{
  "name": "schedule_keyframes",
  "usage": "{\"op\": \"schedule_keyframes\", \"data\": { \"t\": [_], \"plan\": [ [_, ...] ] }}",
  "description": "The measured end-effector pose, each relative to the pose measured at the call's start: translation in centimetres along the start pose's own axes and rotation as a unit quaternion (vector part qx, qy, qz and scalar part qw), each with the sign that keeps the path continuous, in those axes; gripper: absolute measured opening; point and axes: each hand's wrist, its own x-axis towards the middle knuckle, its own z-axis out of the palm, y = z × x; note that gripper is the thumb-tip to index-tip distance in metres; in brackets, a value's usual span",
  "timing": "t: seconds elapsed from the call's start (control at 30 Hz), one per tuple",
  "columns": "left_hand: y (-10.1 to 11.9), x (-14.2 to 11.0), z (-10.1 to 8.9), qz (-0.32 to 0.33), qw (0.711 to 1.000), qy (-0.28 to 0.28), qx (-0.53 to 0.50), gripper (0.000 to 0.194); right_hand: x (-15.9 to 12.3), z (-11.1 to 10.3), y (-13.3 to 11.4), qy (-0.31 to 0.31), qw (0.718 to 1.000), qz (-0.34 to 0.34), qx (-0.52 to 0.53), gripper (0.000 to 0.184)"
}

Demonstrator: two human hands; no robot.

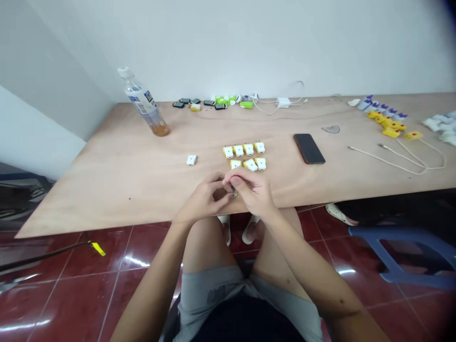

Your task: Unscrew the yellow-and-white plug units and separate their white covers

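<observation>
Plastic bottle [145,104], standing on plywood table [107,190], amber liquid lying at its base. Phone [309,148] lying face up, screen dark. White cable [392,159] trailing beside yellow tags [394,133]. Charger [283,102] sitting near wall [249,47]. Blue stool [402,251] standing on red tiles [71,285].

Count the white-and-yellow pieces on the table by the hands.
7: four in a far row, three in a near row, just beyond the left hand and right hand. Any under the hands would be hidden.

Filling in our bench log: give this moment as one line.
left hand: holding small dark part | right hand: pinching it | nearby: yellow-and-white blocks
</observation>
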Motion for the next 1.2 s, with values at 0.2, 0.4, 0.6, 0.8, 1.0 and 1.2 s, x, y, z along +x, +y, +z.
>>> {"op": "schedule_keyframes", "data": {
  "t": [0.2, 0.4, 0.6, 0.8, 1.0, 1.2],
  "plan": [
    [0.0, 0.1, 0.0, 0.006, 1.0, 0.0, -0.017, 0.014, -1.9, 1.9, -0.2, 0.077, 0.997, -0.008, 0.001, 0.02],
    [-0.2, 0.0, 0.0, 0.011, 1.0, 0.005, 0.012, 0.012, 2.2, -0.9, -0.6, -0.111, 0.976, 0.128, 0.139, 0.042],
    [0.1, 0.2, -0.2, 0.006, 1.0, -0.006, 0.006, 0.01, 3.4, -1.6, 0.0, -0.086, 0.986, 0.107, 0.091, 0.045],
    [-0.1, 0.1, 0.0, 0.008, 1.0, -0.002, -0.016, 0.009, 0.5, 0.5, 0.0, 0.058, 0.996, -0.019, -0.071, 0.032],
    [-0.6, -0.1, -0.2, 0.01, 1.0, -0.008, -0.003, 0.011, 0.5, 0.1, 0.8, 0.111, 0.992, -0.035, -0.046, 0.034],
    [-1.1, -0.3, -0.6, 0.015, 1.0, -0.017, -0.017, 0.014, 1.4, -0.9, 1.1, 0.086, 0.995, -0.038, -0.04, 0.036]
  ]
}}
